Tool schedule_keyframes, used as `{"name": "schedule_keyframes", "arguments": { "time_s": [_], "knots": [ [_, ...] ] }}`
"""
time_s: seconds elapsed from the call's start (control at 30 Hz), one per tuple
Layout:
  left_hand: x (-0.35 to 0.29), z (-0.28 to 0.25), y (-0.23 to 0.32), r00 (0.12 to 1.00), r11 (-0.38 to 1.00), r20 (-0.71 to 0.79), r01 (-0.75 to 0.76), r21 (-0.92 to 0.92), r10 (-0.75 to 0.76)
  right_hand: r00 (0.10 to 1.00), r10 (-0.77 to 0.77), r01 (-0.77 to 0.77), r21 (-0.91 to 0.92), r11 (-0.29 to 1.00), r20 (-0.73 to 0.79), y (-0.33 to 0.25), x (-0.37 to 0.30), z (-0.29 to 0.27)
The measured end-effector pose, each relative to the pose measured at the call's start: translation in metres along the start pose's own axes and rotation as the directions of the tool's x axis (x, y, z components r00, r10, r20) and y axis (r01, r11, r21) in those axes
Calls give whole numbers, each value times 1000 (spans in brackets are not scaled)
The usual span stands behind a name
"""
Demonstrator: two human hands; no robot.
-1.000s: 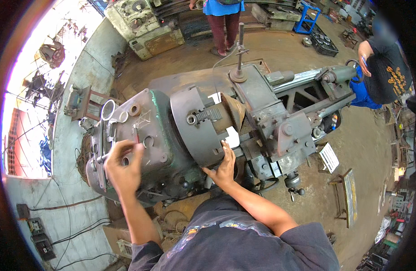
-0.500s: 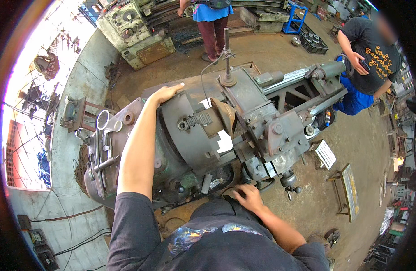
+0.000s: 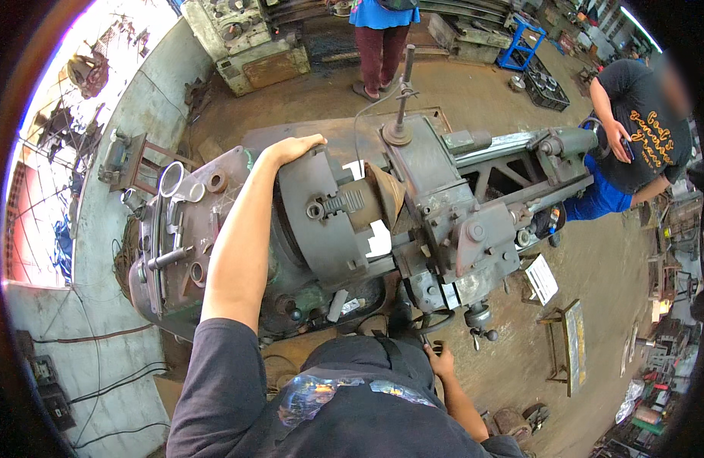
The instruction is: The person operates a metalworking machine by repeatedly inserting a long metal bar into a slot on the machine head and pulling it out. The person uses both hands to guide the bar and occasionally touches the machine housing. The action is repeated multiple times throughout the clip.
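Head view: left hand (image 3: 293, 146) lies flat, fingers spread, on the lathe chuck (image 3: 321, 217) bearing white rectangular labels (image 3: 379, 239).

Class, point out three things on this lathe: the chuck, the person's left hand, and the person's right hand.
chuck (image 3: 333, 221), head view, on its grey outer rim.
left hand (image 3: 295, 146), head view, on the back of the hand resting atop the chuck.
right hand (image 3: 441, 359), head view, on its knuckles below the carriage.
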State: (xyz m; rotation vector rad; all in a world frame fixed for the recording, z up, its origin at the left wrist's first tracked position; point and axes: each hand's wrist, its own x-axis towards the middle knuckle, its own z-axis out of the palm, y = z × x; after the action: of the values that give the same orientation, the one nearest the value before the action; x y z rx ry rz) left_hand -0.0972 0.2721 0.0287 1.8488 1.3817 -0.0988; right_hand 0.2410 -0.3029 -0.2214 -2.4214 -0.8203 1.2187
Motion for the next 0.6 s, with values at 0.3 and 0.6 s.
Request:
{"name": "schedule_keyframes", "arguments": {
  "time_s": [0.3, 0.6],
  "knots": [
    [0, 5, -12, 995, 956, -78, -31, 291, 56, 994, 51, -54, 34, 998, 100, -7, 10, -5],
    [2, 11, -16, 987, 961, -143, -35, 275, 77, 993, 68, -71, 31, 997, 101, 0, 18, -1]
  ]
}}
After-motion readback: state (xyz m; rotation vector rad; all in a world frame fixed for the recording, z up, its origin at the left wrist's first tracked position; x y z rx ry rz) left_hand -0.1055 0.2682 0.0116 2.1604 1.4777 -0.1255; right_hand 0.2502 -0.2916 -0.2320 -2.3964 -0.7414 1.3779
